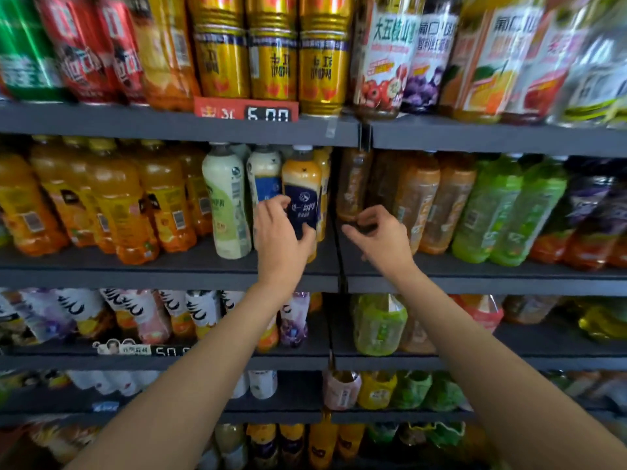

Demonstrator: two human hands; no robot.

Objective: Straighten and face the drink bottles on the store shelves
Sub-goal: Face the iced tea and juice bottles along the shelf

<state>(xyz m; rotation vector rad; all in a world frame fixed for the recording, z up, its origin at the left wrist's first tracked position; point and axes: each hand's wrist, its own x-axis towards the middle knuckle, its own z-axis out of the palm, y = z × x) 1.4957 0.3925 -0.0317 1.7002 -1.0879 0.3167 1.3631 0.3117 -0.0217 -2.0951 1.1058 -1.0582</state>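
On the middle shelf [169, 276] my left hand [281, 239] grips a milk-tea bottle with a navy label [302, 195], fingers on its left side and thumb low on its front. The bottle stands upright with its label facing me. A cream and green bottle [225, 201] and a blue-labelled one [266, 178] stand just to its left. My right hand [381, 237] hovers in the bay to the right, fingers loosely curled and holding nothing, just below a brown tea bottle [353, 184].
Orange juice bottles [115, 205] fill the middle shelf's left, green tea bottles [509, 212] its right. Gold cans [273, 52] stand above a 5.00 price tag [268, 113]. A vertical divider [339, 232] splits the bays. Lower shelves hold more bottles.
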